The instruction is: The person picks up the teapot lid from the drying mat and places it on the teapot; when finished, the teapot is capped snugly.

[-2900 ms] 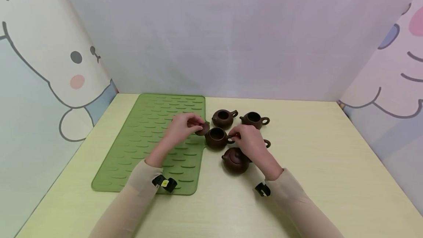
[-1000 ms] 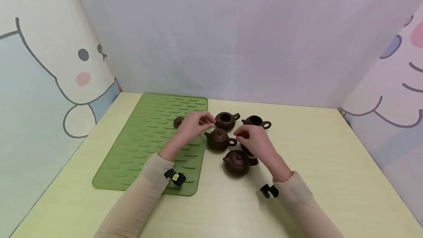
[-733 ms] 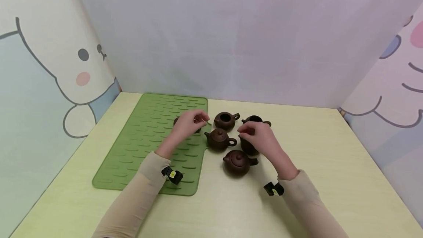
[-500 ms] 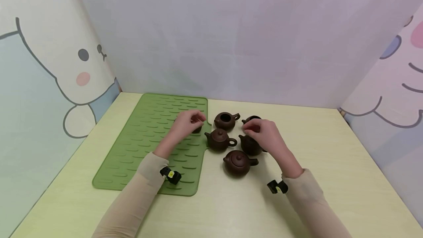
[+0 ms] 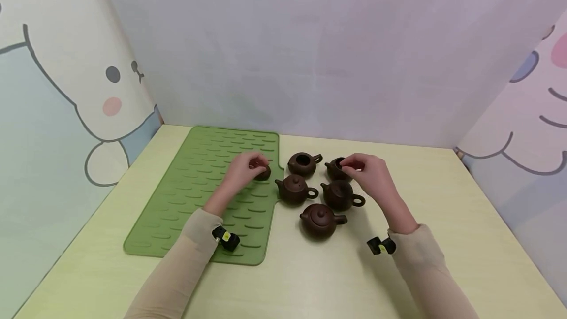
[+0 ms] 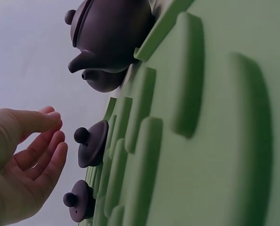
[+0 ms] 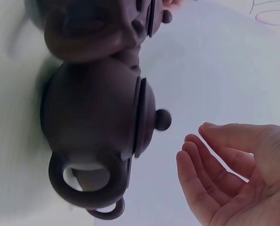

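My left hand point(image 5: 242, 170) hovers over the green mat, thumb and fingers loosely bent, holding nothing. In the left wrist view, two dark brown teapot lids, a nearer lid point(image 6: 93, 143) and another lid point(image 6: 80, 202), lie knob up, apart from the fingertips. My right hand point(image 5: 371, 175) is beside the back right teapot point(image 5: 336, 169), which has no lid; the right wrist view shows its fingers apart and holding nothing. Lids sit on the middle left teapot point(image 5: 293, 190), the middle right teapot point(image 7: 93, 108) and the front teapot point(image 5: 318, 222). The back left teapot point(image 5: 303, 164) stands uncovered.
The green ridged mat point(image 5: 177, 210) covers the left part of the pale table point(image 5: 443, 220). The teapots stand close together at its right edge, with handles mostly to the right. A plain wall point(image 5: 310, 53) rises behind the table.
The lid my left hand pinched now sits on the middle left teapot. That hand has moved left over the other lids. My right hand has left that pot's handle and moved right.
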`<state>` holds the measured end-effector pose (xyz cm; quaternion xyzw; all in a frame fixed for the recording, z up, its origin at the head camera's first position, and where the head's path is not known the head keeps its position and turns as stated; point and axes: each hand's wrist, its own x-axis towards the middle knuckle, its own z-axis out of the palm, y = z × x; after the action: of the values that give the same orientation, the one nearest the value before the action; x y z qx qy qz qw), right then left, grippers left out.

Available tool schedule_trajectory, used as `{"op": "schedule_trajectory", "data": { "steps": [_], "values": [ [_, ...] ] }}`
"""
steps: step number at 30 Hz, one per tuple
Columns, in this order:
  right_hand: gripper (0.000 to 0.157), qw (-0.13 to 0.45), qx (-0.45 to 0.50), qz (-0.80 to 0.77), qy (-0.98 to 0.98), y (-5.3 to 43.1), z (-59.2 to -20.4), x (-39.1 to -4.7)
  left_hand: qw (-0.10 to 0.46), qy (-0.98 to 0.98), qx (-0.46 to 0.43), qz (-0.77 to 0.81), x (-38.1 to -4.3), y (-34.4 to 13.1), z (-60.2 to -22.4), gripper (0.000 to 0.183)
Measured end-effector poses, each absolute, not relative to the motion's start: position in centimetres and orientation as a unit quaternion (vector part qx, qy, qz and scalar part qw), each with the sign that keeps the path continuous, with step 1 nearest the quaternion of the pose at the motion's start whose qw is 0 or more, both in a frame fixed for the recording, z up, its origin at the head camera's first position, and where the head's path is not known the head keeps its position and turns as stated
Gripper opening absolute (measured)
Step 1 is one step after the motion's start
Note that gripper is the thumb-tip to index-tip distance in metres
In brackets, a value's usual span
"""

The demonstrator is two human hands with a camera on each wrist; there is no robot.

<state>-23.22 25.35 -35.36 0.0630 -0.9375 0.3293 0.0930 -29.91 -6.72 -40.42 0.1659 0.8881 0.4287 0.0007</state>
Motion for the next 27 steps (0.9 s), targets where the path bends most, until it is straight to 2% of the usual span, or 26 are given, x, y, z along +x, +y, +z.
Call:
{"op": "schedule_trajectory", "data": {
  "steps": [6, 14, 23, 27],
  "values": [
    [0.016, 0.111, 0.047, 0.335, -0.934, 26.3, -35.9, -23.6, -0.003, 0.897, 0.156, 0.413, -30.0, -7.0, -41.2, 0.013],
    [0.022, 0.122, 0.024, 0.355, -0.927, 27.8, -37.1, -24.4, 0.023, 0.899, 0.137, 0.416, -30.0, -7.0, -41.8, 0.017],
    [0.041, 0.046, -0.011, 0.342, -0.939, 29.6, -38.9, -25.7, 0.036, 0.912, 0.130, 0.388, -30.7, -6.6, -41.9, 0.017],
    [0.041, 0.027, 0.004, 0.328, -0.944, 30.0, -40.0, -26.4, 0.037, 0.917, 0.122, 0.378, -30.8, -6.5, -41.8, 0.016]
  ]
}}
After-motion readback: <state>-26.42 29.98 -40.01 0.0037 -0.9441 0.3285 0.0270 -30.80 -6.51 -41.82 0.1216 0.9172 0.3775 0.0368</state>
